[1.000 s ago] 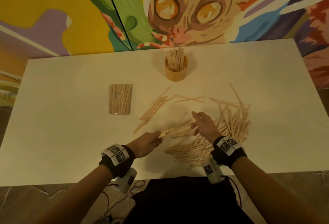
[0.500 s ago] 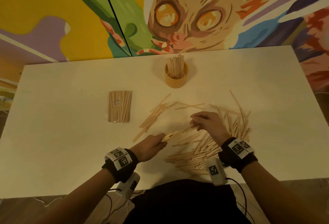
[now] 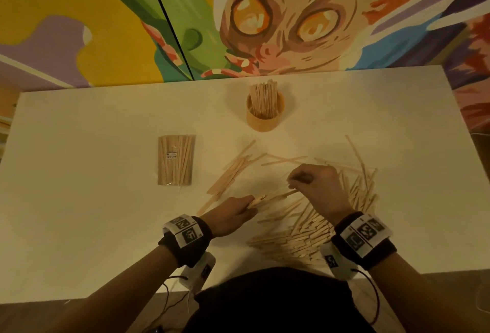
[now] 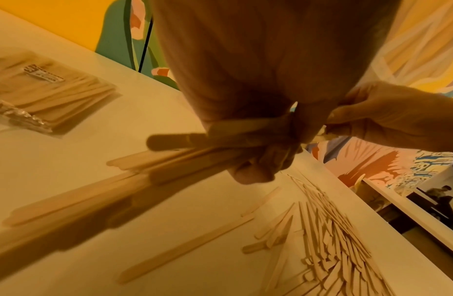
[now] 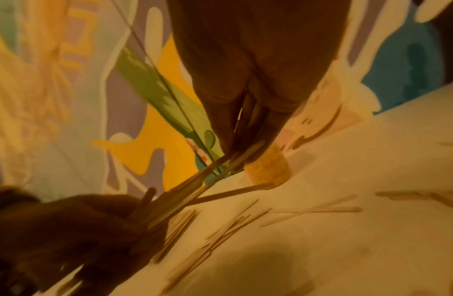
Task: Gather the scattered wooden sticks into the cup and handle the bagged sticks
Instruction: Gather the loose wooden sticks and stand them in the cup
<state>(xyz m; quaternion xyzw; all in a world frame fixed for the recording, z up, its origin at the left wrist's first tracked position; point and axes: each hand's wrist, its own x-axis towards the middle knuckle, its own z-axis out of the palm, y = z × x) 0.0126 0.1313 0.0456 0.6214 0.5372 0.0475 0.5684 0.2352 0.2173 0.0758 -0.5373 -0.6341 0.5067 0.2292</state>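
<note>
The job is sitting somewhere in the middle: the cup point(image 3: 265, 116) is already holding an upright bunch of sticks, yet many scattered sticks point(image 3: 318, 229) are still lying on the white table point(image 3: 79, 226) on the person's side of the cup, the thickest heap nearest the table's front edge and a looser row point(image 3: 230, 173) angling back toward the cup. The bagged sticks point(image 3: 176, 160) are lying flat and sealed, well left of the cup, looking untouched. The left hand point(image 3: 233, 213) is gripping a small bundle point(image 4: 194, 148) of flat, pale, round-ended sticks, fingers curled round it. The right hand point(image 3: 315, 187) is pinching the bundle's far end, probably squaring it up or adding to it, though its wrist view is too blurred to be sure.
</note>
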